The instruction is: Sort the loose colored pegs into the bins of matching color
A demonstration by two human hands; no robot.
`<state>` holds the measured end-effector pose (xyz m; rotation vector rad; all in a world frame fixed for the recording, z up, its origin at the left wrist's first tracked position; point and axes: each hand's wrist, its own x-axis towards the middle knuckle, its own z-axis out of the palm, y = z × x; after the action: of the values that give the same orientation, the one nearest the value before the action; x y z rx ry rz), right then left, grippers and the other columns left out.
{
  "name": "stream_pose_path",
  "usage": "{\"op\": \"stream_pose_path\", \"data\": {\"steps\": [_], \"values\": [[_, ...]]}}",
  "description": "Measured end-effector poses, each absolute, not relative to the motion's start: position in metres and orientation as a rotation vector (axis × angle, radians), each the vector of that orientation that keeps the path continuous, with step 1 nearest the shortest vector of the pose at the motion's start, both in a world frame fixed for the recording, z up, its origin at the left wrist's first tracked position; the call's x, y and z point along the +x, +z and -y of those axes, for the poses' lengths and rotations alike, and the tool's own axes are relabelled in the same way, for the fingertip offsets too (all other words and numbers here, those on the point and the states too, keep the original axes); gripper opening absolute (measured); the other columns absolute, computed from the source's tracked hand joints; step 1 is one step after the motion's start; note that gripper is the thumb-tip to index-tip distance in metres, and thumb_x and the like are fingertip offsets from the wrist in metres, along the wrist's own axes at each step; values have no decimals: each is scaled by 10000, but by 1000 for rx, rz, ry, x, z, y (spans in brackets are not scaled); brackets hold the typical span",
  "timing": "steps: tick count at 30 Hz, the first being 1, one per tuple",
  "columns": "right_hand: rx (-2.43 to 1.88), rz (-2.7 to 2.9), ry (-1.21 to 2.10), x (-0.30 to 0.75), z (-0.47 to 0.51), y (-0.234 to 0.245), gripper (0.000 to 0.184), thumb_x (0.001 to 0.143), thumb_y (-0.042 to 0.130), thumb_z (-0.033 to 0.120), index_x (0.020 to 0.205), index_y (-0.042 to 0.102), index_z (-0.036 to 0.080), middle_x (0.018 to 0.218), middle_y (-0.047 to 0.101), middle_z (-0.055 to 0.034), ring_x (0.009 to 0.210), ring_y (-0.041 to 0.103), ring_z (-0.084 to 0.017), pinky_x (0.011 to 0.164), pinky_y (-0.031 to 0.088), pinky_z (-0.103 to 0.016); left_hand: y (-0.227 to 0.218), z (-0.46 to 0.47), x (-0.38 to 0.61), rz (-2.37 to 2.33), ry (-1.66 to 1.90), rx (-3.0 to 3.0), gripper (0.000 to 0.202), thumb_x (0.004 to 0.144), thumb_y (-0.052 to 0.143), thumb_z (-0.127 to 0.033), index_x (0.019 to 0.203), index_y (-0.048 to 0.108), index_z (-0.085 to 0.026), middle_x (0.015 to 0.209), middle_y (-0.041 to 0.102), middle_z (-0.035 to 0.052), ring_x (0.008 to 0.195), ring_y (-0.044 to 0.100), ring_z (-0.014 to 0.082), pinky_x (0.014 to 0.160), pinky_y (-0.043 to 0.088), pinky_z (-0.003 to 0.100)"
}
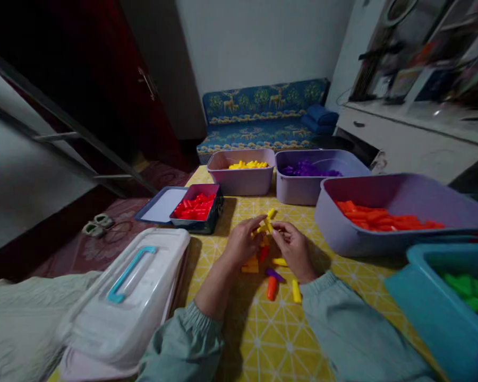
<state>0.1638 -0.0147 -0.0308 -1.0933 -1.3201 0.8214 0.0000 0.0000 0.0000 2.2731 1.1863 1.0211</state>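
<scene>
One white lidded box (143, 289) with a blue handle (117, 297) is lying along the left edge of the table (279, 334), toward its near left corner. Farther up that edge, a blue-rimmed lid (159, 204) is resting beside a dark-sided box (214, 217), red pieces (197, 207) filling it. A mauve bin (241, 183) is standing near the far left corner, holding a yellow heap (249, 165). Mid-table, the left hand (239, 241) is grasping small yellow pieces (269, 226) between thumb and fingers, just above the cloth. Below it, a yellow-orange cluster (250, 265) is sitting partly hidden, a red piece (264, 253) showing at its right. An orange piece (272, 288), a purple piece (274, 275) and a yellow stick (279, 262) are lying loose, nearer the near edge. The right hand (295, 246) is pinching the same yellow pieces from the other side; exact joins too small to tell. Another yellow stick (297, 292) is lying by the right cuff. A lavender bin (298, 190) with purple pieces (308, 168) is standing along the far edge; a larger bin (342, 233) of orange-red pieces (382, 217) is occupying the right edge, and a teal bin (430, 305) with green pieces (472, 292) is sitting nearer the near right corner.
</scene>
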Motion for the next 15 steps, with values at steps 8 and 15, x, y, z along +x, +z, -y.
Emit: {"op": "stream_pose_path", "data": {"steps": [8, 15], "values": [[-1050, 1438, 767, 167, 14, -29, 184, 872, 571, 286, 982, 682, 189, 989, 676, -67, 893, 661, -187, 740, 541, -288, -2, -2, 3, -1251, 1063, 2117, 262, 842, 618, -227, 1099, 581, -195, 737, 594, -25, 612, 516, 110, 599, 382, 216], [-1068, 1416, 823, 167, 12, -33, 219, 878, 566, 323, 1003, 687, 189, 1011, 691, -80, 891, 668, -196, 727, 546, -296, 4, -2, 8, -1147, 1074, 1901, 264, 835, 619, -257, 1085, 642, -177, 679, 575, -31, 575, 490, 88, 570, 372, 197]]}}
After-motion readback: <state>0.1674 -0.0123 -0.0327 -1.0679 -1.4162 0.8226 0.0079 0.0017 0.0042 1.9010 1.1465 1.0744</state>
